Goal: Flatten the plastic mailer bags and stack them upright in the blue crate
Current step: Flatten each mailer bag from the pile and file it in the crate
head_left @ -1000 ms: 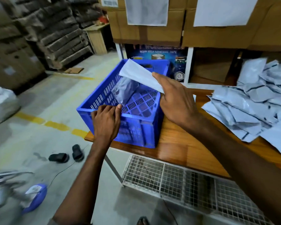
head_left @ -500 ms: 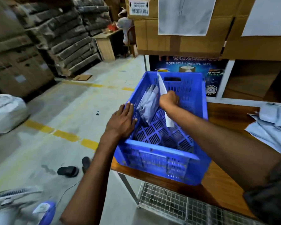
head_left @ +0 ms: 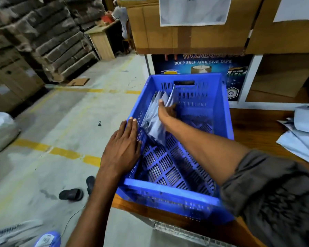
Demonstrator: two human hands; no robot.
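Head camera view, looking down at a warehouse packing bench: a person leans over a blue crate (head_left: 169, 190) that sits at the left end of a wooden table (head_left: 257, 122). The left hand (head_left: 122, 150) lies flat on the crate's left rim, fingers straight and together, holding nothing. The right hand (head_left: 166, 111) reaches deep inside the crate, its fingers curled round the lower edge of a pale mailer bag (head_left: 171, 96) that stands on end near the far wall. Just beside it, a few grey mailer bags (head_left: 152, 123) lean upright against the crate's left wall, touching the right wrist. The rest of the slotted crate floor is bare.

Loose mailer bags (head_left: 300, 138) lie in a heap on the table's right edge, well apart from the crate. Behind the crate stands a printed box of self-adhesive tape (head_left: 202, 65), with cardboard cartons (head_left: 185, 38) stacked above it. On the concrete floor to the left, a pair of black sandals (head_left: 70, 194) rests near a broken yellow line (head_left: 64, 152).
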